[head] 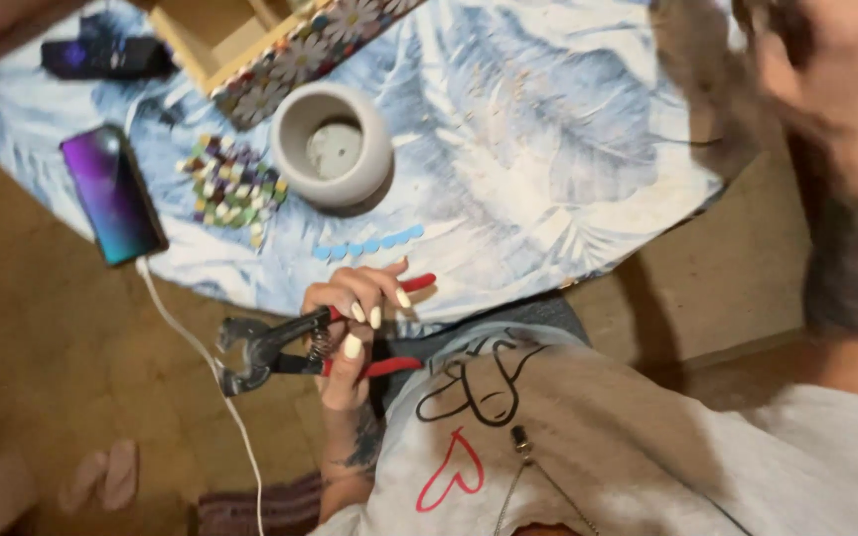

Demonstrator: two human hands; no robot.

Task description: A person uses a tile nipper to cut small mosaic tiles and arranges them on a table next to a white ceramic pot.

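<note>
Red-handled nippers (290, 347) held just off the table's near edge, dark jaws parted and pointing left, spring showing between the handles. Gripped by one hand (357, 328), which side unclear, fingers (374, 298) curled round both handles, wrist bent upward. Beyond on the blue-patterned tablecloth (548, 149): row of blue tiles (369, 244), grey pot (333, 145), mixed tile pile (232, 183), charging phone (113, 195). Bare floor at left.

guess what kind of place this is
Probably a home craft table used for mosaic work: a pile of small coloured tiles on a leaf-print tablecloth, red-handled nippers in one hand, and a phone charging nearby.
</note>
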